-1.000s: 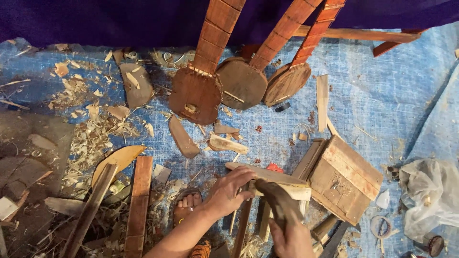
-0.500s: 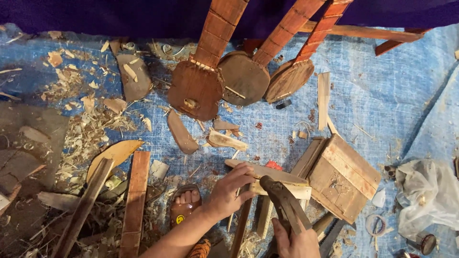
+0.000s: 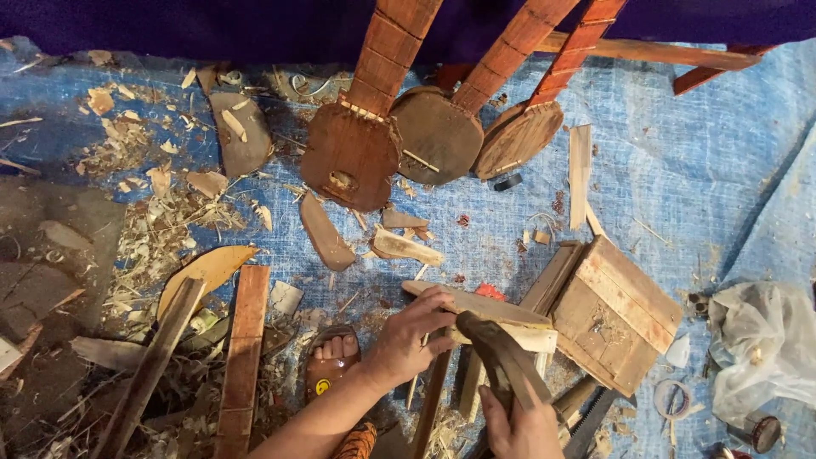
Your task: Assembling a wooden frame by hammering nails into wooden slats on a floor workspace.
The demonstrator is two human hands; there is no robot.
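Observation:
My left hand (image 3: 410,338) presses down on a flat, pale wooden piece (image 3: 493,308) that lies across other boards low in the view. My right hand (image 3: 520,423) grips a dark curved tool (image 3: 497,357) whose upper end meets the pale piece beside my left fingers. A sandalled foot (image 3: 333,364) rests just left of my left wrist. Three unfinished brown wooden string instruments (image 3: 353,157) lie side by side above, their necks running off the top.
A small wooden box (image 3: 616,314) sits right of my hands. A crumpled white plastic bag (image 3: 761,348) lies at the right edge. Long planks (image 3: 242,361), offcuts and shavings cover the blue tarp (image 3: 697,170) at the left. A tape roll (image 3: 671,398) lies lower right.
The view has shifted slightly. My right hand and the curved tool have moved a little down and right, while my left hand stays on the pale piece.

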